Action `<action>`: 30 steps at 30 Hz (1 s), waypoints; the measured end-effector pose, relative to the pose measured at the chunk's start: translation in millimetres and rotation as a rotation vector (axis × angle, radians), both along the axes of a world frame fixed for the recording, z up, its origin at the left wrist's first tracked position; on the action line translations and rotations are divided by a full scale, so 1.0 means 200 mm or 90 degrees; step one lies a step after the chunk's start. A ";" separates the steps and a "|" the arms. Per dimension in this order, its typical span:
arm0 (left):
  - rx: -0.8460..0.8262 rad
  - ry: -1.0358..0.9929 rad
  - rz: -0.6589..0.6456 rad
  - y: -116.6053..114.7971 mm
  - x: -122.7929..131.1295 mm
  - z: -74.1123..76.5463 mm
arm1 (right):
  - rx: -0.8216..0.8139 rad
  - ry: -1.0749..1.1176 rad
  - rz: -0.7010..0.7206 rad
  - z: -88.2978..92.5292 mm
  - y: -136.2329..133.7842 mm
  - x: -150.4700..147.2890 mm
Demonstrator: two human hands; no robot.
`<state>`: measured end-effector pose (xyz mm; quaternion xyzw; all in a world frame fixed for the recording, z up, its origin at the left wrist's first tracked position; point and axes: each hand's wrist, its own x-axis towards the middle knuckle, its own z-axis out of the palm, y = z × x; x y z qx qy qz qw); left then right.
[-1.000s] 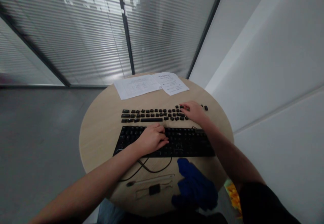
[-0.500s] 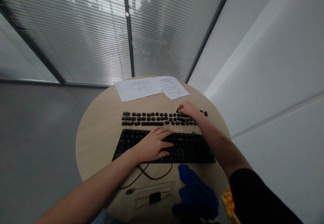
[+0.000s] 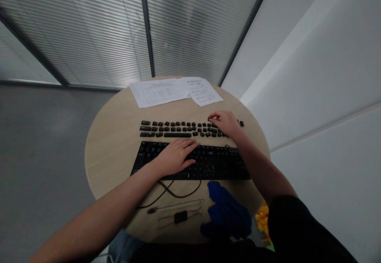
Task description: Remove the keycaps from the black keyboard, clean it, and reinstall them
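Note:
My left hand (image 3: 175, 156) lies over the left and middle part of a black keyboard (image 3: 216, 167), its fingers stretched out and the thumb apart. Beyond the keyboard, loose black keycaps are laid out in three rows, with the long spacebar keycap (image 3: 177, 135) in the nearest one. At the back row, my right hand (image 3: 226, 122) pinches a small black keycap (image 3: 209, 119) between thumb and forefinger. Whether that keycap is off the table I cannot tell. My right hand and wrist hide several keycaps on the right.
Printed sheets (image 3: 160, 92) lie at the far edge of the round wooden table (image 3: 102, 144). Nearer me are a black cable (image 3: 184, 196), a thin brush (image 3: 175, 206), a wire tool with a black block (image 3: 181, 216) and a blue cloth (image 3: 228, 211). A white wall (image 3: 327, 108) rises at right.
My view has tipped down, so everything sits higher in the picture. My right hand stays at the back row, its thumb and forefinger now more plainly pinched. My left hand remains on the keyboard.

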<state>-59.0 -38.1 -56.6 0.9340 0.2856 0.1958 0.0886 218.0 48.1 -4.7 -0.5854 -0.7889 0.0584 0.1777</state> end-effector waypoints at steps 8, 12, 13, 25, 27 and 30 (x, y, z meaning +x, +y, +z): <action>0.043 0.088 0.034 -0.01 0.02 -0.07 | -0.005 0.113 0.149 -0.16 -0.66 -0.01; 0.052 0.110 0.038 -0.01 0.02 -0.07 | 0.030 0.103 0.172 -0.25 -0.70 -0.03; 0.052 0.113 0.040 -0.01 0.02 -0.06 | 0.043 0.095 0.176 -0.27 -0.70 -0.04; 0.012 0.127 0.055 -0.02 0.03 -0.03 | 0.100 0.045 0.131 -0.33 -0.71 -0.06; 0.013 0.122 0.055 -0.02 0.03 -0.03 | 0.097 0.033 0.139 -0.33 -0.71 -0.06; 0.017 0.118 0.055 -0.02 0.03 -0.04 | 0.094 0.007 0.163 -0.31 -0.71 -0.06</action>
